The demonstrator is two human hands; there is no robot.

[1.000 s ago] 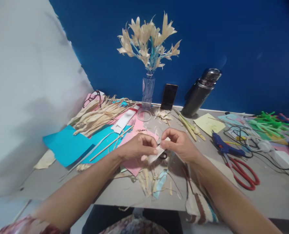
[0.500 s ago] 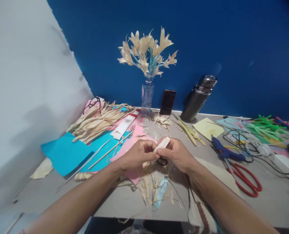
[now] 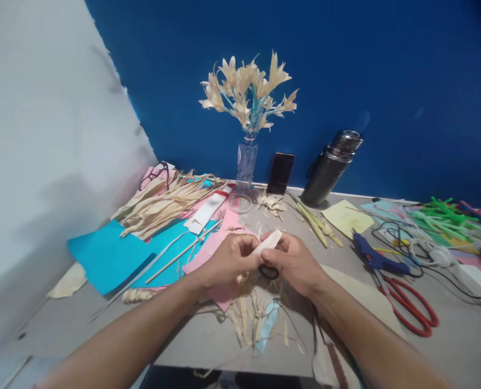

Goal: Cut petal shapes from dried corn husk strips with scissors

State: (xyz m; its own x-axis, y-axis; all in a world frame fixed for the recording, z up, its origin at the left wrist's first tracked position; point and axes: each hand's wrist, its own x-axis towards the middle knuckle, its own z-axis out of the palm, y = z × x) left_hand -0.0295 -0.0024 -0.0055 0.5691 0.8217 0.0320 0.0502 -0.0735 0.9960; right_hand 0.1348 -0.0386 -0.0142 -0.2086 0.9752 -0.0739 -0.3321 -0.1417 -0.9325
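Note:
My left hand (image 3: 226, 259) and my right hand (image 3: 295, 262) meet over the middle of the table, fingers closed. Between them they pinch a pale husk strip (image 3: 269, 241), which sticks up and to the right from the fingertips. A small black ring-shaped thing (image 3: 268, 272) lies just under my hands. Cut husk scraps (image 3: 251, 316) and a light blue piece lie on the table below my wrists, on and beside a pink sheet (image 3: 220, 294).
A heap of dried husks (image 3: 163, 197) lies on blue paper (image 3: 106, 254) at left. At the back stand a vase of husk flowers (image 3: 246, 97), a phone (image 3: 281, 173) and a flask (image 3: 332, 167). A blue glue gun (image 3: 372, 255), red scissors (image 3: 411, 308), cables and green stems (image 3: 443, 213) lie at right.
My hands have drawn closer together, and the strip, which hung low between them, now points up and right. The view has tilted down slightly.

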